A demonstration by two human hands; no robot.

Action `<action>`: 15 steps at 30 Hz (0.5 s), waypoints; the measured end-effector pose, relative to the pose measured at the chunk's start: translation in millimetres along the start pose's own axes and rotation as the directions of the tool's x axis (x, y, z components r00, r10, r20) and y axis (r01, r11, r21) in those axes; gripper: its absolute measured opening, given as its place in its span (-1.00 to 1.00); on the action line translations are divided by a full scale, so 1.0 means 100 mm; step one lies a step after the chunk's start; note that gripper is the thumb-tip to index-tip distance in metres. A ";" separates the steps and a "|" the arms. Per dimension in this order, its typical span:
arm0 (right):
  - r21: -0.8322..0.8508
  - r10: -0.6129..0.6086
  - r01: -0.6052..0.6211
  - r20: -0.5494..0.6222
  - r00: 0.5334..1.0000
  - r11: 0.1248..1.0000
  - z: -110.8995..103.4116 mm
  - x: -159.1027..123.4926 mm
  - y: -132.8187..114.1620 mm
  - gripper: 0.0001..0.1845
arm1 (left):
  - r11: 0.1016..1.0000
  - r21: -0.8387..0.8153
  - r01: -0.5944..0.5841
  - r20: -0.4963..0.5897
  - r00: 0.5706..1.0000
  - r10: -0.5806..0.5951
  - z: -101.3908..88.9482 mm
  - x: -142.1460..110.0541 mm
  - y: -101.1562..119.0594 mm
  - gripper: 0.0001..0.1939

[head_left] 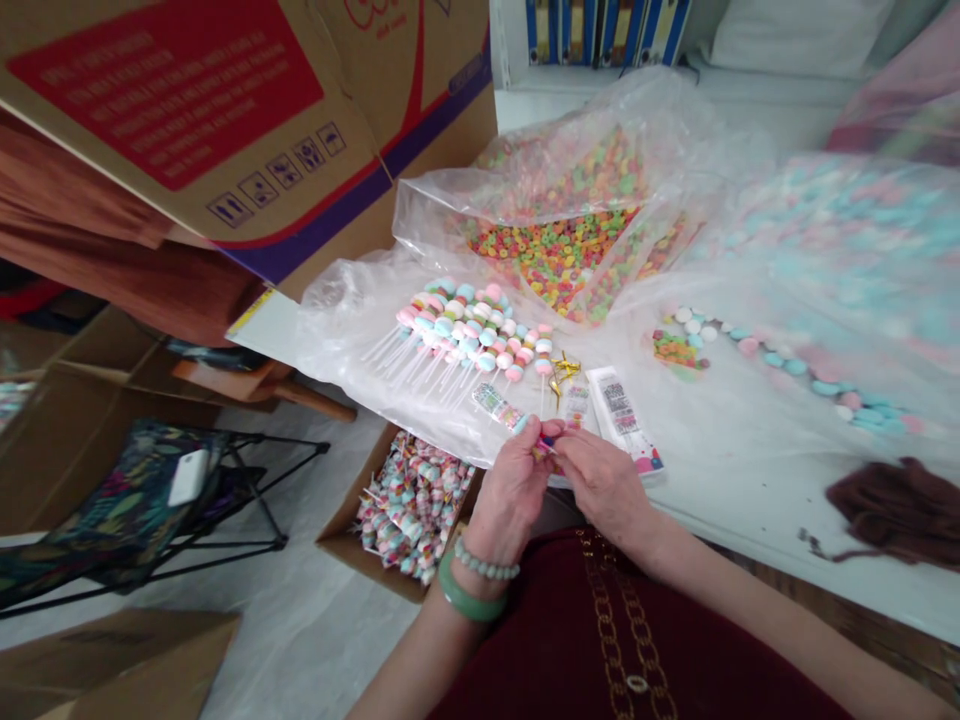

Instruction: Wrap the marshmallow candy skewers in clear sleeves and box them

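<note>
My left hand (pixel 514 490) is closed around a wrapped candy skewer (pixel 498 408), its clear printed wrapper pointing up and left over the table edge. Against it, my right hand (pixel 606 488) is closed in a pinch at the wrapper's gathered end; the fingers hide most of that spot, where bits of blue, pink and gold show. Just beyond lie gold twist ties (pixel 564 372) and a stack of flat printed wrappers (pixel 619 405). Unwrapped candy skewers (pixel 472 328) on white sticks lie in a row to the left.
Behind the skewers sits a clear bag of colourful candy rings (pixel 577 255). A blurred bag of pastel candies (pixel 862 230) and a brown cloth (pixel 900 510) are at right. Below left, a box (pixel 337 535) holds finished skewers. A large carton (pixel 300 130) stands behind; a folding chair (pixel 150 500) is left.
</note>
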State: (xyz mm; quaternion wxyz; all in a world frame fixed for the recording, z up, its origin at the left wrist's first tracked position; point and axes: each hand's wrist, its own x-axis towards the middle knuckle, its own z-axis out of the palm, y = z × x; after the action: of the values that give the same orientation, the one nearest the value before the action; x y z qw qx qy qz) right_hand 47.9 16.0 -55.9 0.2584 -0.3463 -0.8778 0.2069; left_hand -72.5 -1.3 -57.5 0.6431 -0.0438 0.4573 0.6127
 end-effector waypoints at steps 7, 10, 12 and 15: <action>0.063 0.185 -0.187 0.039 0.982 0.980 0.01 0.18 -0.12 -0.77 | 0.992 -0.116 0.043 0.057 0.998 -0.036 0.11 -0.02 -0.09 -0.79; 0.450 0.384 -0.429 0.191 0.903 0.784 0.09 0.23 0.02 -0.76 | 0.989 -0.090 0.118 0.155 0.983 -0.104 0.05 -0.03 -0.07 -0.77; 0.612 0.421 -0.537 0.338 0.842 0.581 0.14 0.23 0.09 -0.78 | 0.994 -0.037 0.105 0.224 0.970 -0.094 -0.03 -0.03 -0.06 -0.68; 0.713 0.430 -0.676 0.560 0.708 0.185 0.14 0.21 0.12 -0.79 | 0.995 0.096 0.030 0.278 0.959 -0.056 -0.15 -0.04 -0.02 -0.64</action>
State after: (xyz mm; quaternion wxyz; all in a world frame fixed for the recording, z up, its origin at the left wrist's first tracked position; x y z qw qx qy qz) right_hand 32.3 36.6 -66.2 0.1999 -0.4225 -0.4637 0.7526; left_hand -78.3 -14.3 -64.2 0.7158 0.0631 0.3879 0.5772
